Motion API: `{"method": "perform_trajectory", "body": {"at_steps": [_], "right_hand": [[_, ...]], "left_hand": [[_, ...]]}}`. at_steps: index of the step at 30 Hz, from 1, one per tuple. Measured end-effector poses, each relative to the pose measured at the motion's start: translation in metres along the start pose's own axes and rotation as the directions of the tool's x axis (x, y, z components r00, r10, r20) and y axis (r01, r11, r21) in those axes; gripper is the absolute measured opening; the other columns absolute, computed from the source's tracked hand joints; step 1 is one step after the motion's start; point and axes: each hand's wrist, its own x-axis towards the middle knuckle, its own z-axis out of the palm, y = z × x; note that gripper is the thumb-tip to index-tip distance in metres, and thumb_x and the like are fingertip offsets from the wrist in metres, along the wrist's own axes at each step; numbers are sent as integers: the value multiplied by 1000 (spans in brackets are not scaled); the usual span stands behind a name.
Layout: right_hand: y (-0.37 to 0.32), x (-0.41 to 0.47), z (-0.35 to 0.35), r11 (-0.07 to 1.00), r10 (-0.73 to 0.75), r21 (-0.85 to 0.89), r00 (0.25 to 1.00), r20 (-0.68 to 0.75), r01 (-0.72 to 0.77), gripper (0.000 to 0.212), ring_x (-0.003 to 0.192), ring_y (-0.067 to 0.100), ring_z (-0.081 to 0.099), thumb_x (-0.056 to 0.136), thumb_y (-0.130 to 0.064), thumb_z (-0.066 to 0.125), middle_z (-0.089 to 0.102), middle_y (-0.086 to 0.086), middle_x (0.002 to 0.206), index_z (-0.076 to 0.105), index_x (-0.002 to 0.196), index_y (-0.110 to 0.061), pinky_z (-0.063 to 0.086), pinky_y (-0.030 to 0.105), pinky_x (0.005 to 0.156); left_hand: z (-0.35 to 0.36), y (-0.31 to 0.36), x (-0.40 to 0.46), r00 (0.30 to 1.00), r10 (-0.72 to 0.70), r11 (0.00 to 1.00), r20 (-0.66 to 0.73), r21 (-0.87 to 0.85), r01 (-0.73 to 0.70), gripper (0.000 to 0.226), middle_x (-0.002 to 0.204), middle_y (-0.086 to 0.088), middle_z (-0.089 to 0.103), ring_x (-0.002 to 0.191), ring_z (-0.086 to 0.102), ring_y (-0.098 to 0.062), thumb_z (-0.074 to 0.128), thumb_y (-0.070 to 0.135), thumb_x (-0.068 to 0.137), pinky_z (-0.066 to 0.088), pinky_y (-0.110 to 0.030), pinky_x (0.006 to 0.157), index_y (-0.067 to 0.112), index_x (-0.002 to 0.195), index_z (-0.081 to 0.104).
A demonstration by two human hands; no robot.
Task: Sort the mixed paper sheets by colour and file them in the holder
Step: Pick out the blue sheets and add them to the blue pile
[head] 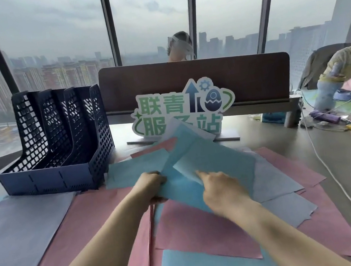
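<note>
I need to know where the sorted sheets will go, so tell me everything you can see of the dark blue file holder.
The file holder is dark navy, apparently plastic, with perforated lattice walls and a solid low front lip. Upright dividers split it into three slots, tall at the back and sloping down toward the front. It stands upright at the table's far left, and no sheets show in the slots. A blue sheet lies against its front right corner and a lavender sheet by its front edge. Neither hand touches it.
</note>
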Motion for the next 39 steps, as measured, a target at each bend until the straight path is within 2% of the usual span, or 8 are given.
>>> {"method": "perform_trajectory", "body": {"at_steps": [6,10,12,15,18,25,32,39], "right_hand": [[-33,-3,38,963,-263,92,957,122,252,65,132,27,44,88,-6,33,46,-8,148,37,146,-34,41,41,107],[-32,3,42,924,-381,113,901,206,364,55,139,21,36,99,-33,41,36,-10,155,28,152,-36,31,38,114],[-21,12,39,906,-371,313,890,264,284,65,142,12,34,94,-62,45,36,-9,156,34,151,-31,27,30,116],[0,35,39,857,-180,512,967,181,64,65,141,15,37,95,-60,45,40,-1,154,39,150,-24,28,26,114],[9,57,52,964,33,258,989,144,-70,69,149,24,20,98,-59,36,20,4,163,18,156,-27,18,38,121],[27,64,67,997,74,-51,970,231,-64,72,152,27,1,97,-66,19,-1,3,165,4,157,-31,-1,43,122],[35,80,37,979,108,-176,993,38,-100,54,127,31,48,95,-57,38,55,7,137,57,132,-23,37,40,105],[-25,149,53,987,104,110,987,121,-118,36,118,35,54,87,-27,53,59,16,127,61,118,-9,47,36,95]], "left_hand": [[-34,-10,-11,967,-180,946,182,-237,221,38,99,-13,71,82,69,-28,54,42,96,57,-34,64,7,109,64],[-37,-19,-6,997,-75,995,10,-64,76,28,94,-16,71,79,67,-30,67,-2,84,57,-40,77,-1,111,63],[-44,-18,-5,999,-22,999,-33,26,23,30,95,-16,71,80,67,-31,63,-7,80,57,-43,77,2,108,65],[-69,-15,-9,991,67,994,-119,99,-55,23,89,-10,72,74,68,-26,63,-7,79,56,-31,63,8,95,69],[-101,-20,-14,968,113,992,-224,78,-97,21,85,-7,72,74,68,-22,62,-10,80,55,-33,73,9,86,69],[-127,-34,-19,959,91,994,-269,-30,-103,21,89,-9,73,79,70,-28,60,-7,85,55,-33,68,9,95,69],[-120,-35,-13,972,56,988,-230,-130,-87,16,90,-8,73,75,70,-26,62,-1,89,55,-31,59,12,97,67],[-125,-59,-10,965,-36,977,-259,-214,-21,18,93,-15,74,80,72,-32,61,-7,86,57,-39,73,2,101,67]]}}
